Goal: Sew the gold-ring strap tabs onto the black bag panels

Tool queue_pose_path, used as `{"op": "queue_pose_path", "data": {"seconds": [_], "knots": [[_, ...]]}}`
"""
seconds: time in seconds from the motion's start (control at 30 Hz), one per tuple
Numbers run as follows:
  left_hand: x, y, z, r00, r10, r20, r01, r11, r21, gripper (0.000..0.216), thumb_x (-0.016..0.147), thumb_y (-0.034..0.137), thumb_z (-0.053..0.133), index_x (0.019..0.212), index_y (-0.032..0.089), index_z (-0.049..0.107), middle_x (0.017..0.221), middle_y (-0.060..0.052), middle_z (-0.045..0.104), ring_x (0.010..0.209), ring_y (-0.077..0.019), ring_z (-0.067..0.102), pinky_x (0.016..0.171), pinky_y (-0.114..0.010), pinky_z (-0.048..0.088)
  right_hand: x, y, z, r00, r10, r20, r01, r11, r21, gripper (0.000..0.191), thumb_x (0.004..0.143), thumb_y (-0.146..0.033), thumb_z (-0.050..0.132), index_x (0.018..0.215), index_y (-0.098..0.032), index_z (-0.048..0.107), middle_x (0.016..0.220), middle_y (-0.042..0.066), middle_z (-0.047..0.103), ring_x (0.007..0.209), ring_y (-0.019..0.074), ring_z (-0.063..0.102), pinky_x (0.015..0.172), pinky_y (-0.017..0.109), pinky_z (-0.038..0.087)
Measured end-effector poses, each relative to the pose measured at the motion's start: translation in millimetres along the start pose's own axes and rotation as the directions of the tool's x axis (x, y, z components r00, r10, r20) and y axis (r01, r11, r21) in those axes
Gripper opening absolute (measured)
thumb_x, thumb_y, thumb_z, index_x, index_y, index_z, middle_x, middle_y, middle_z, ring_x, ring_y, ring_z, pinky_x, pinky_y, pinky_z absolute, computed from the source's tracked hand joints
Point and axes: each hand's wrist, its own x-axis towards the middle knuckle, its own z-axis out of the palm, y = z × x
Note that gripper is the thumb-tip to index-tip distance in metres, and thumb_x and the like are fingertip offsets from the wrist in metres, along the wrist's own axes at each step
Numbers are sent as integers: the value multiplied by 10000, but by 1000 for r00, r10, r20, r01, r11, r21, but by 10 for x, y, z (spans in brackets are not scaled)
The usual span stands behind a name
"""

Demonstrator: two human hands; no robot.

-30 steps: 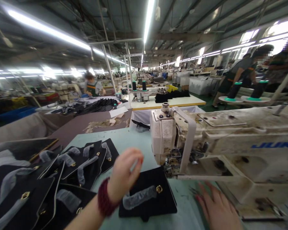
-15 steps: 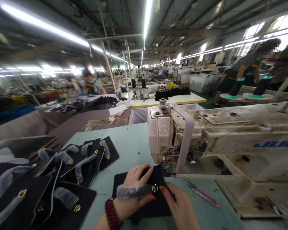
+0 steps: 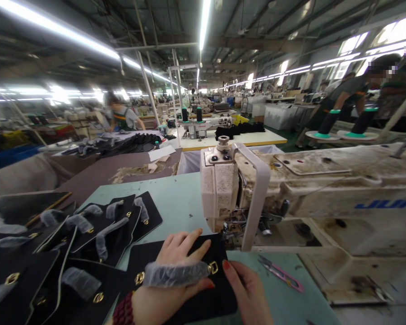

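A black bag panel (image 3: 219, 293) lies on the pale green table before me, its upper right edge close by the needle area of the sewing machine (image 3: 218, 189). Across it runs a handle wrapped in clear plastic (image 3: 176, 274), with gold-coloured fittings (image 3: 213, 267) at both ends. My left hand (image 3: 172, 250) rests flat on the panel beneath the handle, fingers spread and thumb stretched out. At the panel's right edge, my right hand (image 3: 248, 289) pinches it, thumb on top and the other fingers partly hidden.
Pink-handled thread snips (image 3: 282, 273) lie right of my right hand. Several similar black panels with wrapped handles (image 3: 113, 225) are piled at the left. Thread cones (image 3: 328, 124) stand behind the machine. Co-workers are farther off, one left (image 3: 125, 115) and others right.
The panel has turned and come out leftward, so the gold fitting at its left end now shows. My left hand has shifted left with it. The view has swung slightly right.
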Motion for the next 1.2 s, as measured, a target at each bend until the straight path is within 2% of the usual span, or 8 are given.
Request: {"op": "queue_pose_path", "data": {"seconds": [0.27,0.47,0.6,0.67,0.77,0.87,1.0,1.2], "knots": [[144,-154,39,1000,-5,20,7,996,-86,633,836,632,521,1334,241,542,1373,-142,537,1181,-338,508,990,-547,432,187,-102,29,1000,12,-1,-12,1000,2,508,834,-625,570,790,-136,697,738,77,667,723,217,586,636,245,449],[208,-212,40,1000,-10,8,11,993,-115,586,853,582,541,1324,233,552,1351,-146,547,1175,-334,523,1002,-551,424,257,-166,33,997,-73,-27,70,993,-93,568,844,-659,525,794,-127,718,770,100,676,790,232,627,714,245,495],[239,-258,91,1000,6,-25,-10,986,-167,731,721,644,658,1319,235,562,1384,-156,520,1228,-376,495,1015,-570,420,152,-138,8,999,-19,34,23,992,-120,600,851,-683,494,832,-123,710,649,56,602,582,159,564,493,200,451],[260,-284,108,998,25,-59,-36,979,-200,693,714,623,680,1290,249,589,1399,-141,514,1250,-366,486,1027,-554,421,86,-102,-11,997,15,76,-7,995,-103,634,835,-716,488,856,-122,706,597,37,578,491,127,516,419,179,408],[291,-310,103,995,51,-91,-72,968,-240,565,728,588,689,1195,271,660,1310,-105,604,1201,-336,537,1008,-524,447,24,-56,-37,995,9,100,0,996,-89,675,802,-760,491,829,-122,708,580,44,591,480,117,521,444,170,430],[303,-329,90,996,49,-70,-67,959,-275,499,718,572,709,1112,266,707,1202,-80,681,1141,-325,583,993,-512,457,21,-55,-53,997,3,78,6,994,-111,682,794,-769,492,768,-121,700,587,57,608,484,114,523,453,168,430],[293,-364,102,996,44,-81,-70,934,-350,479,766,560,676,1150,273,687,1249,-65,669,1165,-290,585,1024,-456,437,60,-107,-80,995,26,99,-13,992,-127,655,805,-742,508,737,-115,689,572,57,616,453,97,500,435,158,408],[304,-364,69,993,73,-87,-102,914,-392,465,812,566,620,1171,276,680,1249,-55,671,1174,-268,591,1021,-395,451,87,-153,-103,975,123,185,-115,992,-51,649,769,-732,555,785,-95,679,568,56,612,452,103,517,405,153,398]]}}
